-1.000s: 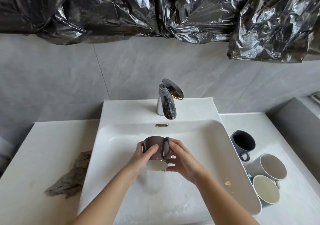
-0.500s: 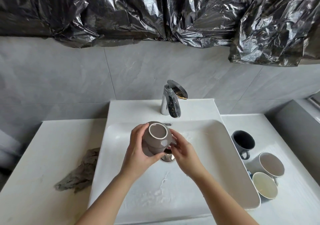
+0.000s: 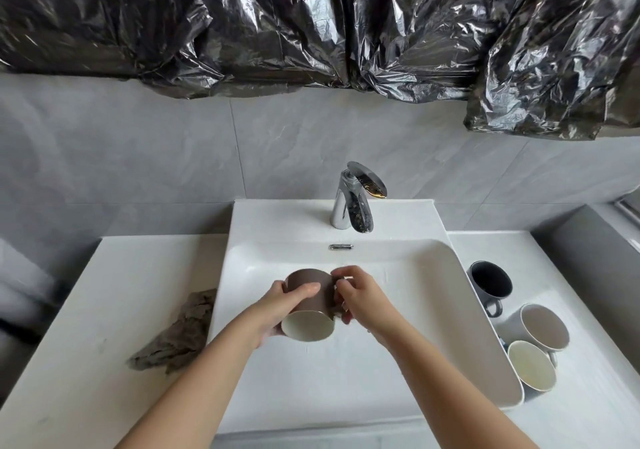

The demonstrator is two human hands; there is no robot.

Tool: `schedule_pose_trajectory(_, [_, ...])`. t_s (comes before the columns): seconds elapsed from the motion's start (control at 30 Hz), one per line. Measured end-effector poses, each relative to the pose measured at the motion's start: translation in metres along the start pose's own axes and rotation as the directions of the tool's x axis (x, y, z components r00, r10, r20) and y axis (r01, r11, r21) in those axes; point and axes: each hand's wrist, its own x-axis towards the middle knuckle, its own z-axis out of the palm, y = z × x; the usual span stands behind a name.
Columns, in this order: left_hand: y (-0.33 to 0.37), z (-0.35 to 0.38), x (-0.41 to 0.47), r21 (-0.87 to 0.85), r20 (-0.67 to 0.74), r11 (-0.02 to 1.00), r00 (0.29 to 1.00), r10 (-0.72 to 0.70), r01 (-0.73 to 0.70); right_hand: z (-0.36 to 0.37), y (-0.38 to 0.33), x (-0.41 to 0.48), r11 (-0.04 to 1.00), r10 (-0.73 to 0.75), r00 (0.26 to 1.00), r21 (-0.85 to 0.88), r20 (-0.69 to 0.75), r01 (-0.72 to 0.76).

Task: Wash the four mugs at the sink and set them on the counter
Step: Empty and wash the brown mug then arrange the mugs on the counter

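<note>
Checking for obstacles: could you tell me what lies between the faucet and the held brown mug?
Only bare basin and its chrome overflow slot, in the head view.

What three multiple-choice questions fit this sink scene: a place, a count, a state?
1. Where is the grey cloth? A in the basin; B on the counter left of the sink; C on the tap.
2. How many mugs stand right of the sink? A two; B three; C four.
3. How is the brown mug held? A upright; B upside down; C tipped, mouth toward the person.
Answers: B, it lies crumpled beside the sink; B, one dark, two pale; C, left hand and right hand hold it sideways.
</note>
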Motion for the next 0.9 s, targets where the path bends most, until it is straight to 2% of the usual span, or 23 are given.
schedule_pose_trajectory(0.07, [-0.005, -0.008, 0.0, -0.073, 0.089, 0.994, 0.993, -0.08, 0.087, 0.003, -0.003, 0.002, 0.999, 0.044, 0.997, -0.022, 0.064, -0.042])
schedule_pose_trajectory(0.13, [-0.01, -0.016, 0.0, -0.059, 0.125, 0.994, 0.989, -0.084, 0.092, 0.005, -0.007, 0.004, 0.997, 0.063, 0.989, -0.04, 0.134, -0.058])
schedule_pose_trajectory(0.2, [-0.014, -0.023, 0.001, -0.021, 0.095, 0.999, 0.995, -0.022, 0.024, 0.009, -0.009, 0.005, 0.996, 0.083, 0.983, -0.031, 0.162, -0.079])
schedule_pose_trajectory(0.27, [-0.017, -0.029, -0.003, -0.004, -0.002, 0.989, 0.989, 0.145, -0.145, 0.013, -0.008, 0.006, 0.993, 0.109, 0.982, 0.037, 0.155, -0.116])
schedule_pose_trajectory(0.3, [-0.018, -0.034, -0.005, 0.0, -0.134, 0.963, 0.955, 0.266, -0.268, 0.015, -0.006, 0.007, 0.986, 0.129, 0.98, 0.087, 0.148, -0.143])
schedule_pose_trajectory(0.33, [-0.021, -0.042, -0.007, 0.054, -0.318, 0.925, 0.872, 0.373, -0.376, 0.015, -0.004, 0.008, 0.975, 0.152, 0.977, 0.14, 0.147, -0.173])
schedule_pose_trajectory(0.37, [-0.024, -0.052, -0.009, 0.161, -0.501, 0.89, 0.742, 0.446, -0.426, 0.015, -0.001, 0.008, 0.96, 0.177, 0.973, 0.192, 0.15, -0.204])
schedule_pose_trajectory(0.4, [-0.029, -0.064, -0.009, 0.287, -0.622, 0.868, 0.61, 0.49, -0.404, 0.015, 0.001, 0.008, 0.941, 0.202, 0.967, 0.242, 0.154, -0.235])
schedule_pose_trajectory(0.43, [-0.035, -0.078, -0.008, 0.381, -0.678, 0.857, 0.526, 0.514, -0.347, 0.016, 0.003, 0.009, 0.922, 0.227, 0.962, 0.285, 0.153, -0.263])
schedule_pose_trajectory(0.47, [-0.044, -0.092, -0.001, 0.443, -0.684, 0.855, 0.514, 0.517, -0.27, 0.017, 0.004, 0.009, 0.903, 0.251, 0.956, 0.319, 0.15, -0.287])
schedule_pose_trajectory(0.5, [-0.053, -0.104, 0.007, 0.486, -0.658, 0.856, 0.571, 0.491, -0.177, 0.019, 0.005, 0.008, 0.886, 0.274, 0.951, 0.347, 0.145, -0.308])
schedule_pose_trajectory(0.53, [-0.063, -0.113, 0.016, 0.535, -0.608, 0.843, 0.67, 0.426, -0.05, 0.021, 0.005, 0.008, 0.869, 0.292, 0.946, 0.374, 0.14, -0.323])
schedule_pose_trajectory(0.57, [-0.073, -0.121, 0.024, 0.606, -0.552, 0.79, 0.763, 0.337, 0.089, 0.023, 0.005, 0.007, 0.852, 0.306, 0.942, 0.401, 0.139, -0.336])
schedule_pose_trajectory(0.6, [-0.084, -0.126, 0.03, 0.678, -0.497, 0.713, 0.825, 0.269, 0.176, 0.024, 0.005, 0.006, 0.834, 0.318, 0.938, 0.429, 0.14, -0.347])
schedule_pose_trajectory(0.63, [-0.092, -0.128, 0.032, 0.739, -0.453, 0.642, 0.856, 0.249, 0.205, 0.026, 0.005, 0.005, 0.816, 0.331, 0.933, 0.453, 0.142, -0.358])
schedule_pose_trajectory(0.73, [-0.116, -0.129, 0.038, 0.746, -0.418, 0.65, 0.861, 0.289, 0.143, 0.029, 0.007, 0.003, 0.751, 0.378, 0.914, 0.528, 0.148, -0.396])
schedule_pose_trajectory(0.77, [-0.121, -0.128, 0.039, 0.752, -0.447, 0.643, 0.828, 0.338, 0.144, 0.03, 0.008, 0.003, 0.729, 0.39, 0.908, 0.551, 0.152, -0.405])
schedule_pose_trajectory(0.83, [-0.125, -0.128, 0.037, 0.71, -0.527, 0.682, 0.777, 0.346, 0.178, 0.03, 0.011, 0.003, 0.695, 0.405, 0.901, 0.588, 0.156, -0.414])
schedule_pose_trajectory(0.9, [-0.119, -0.13, 0.034, 0.619, -0.586, 0.778, 0.723, 0.366, 0.108, 0.028, 0.013, 0.004, 0.656, 0.412, 0.897, 0.632, 0.158, -0.412])
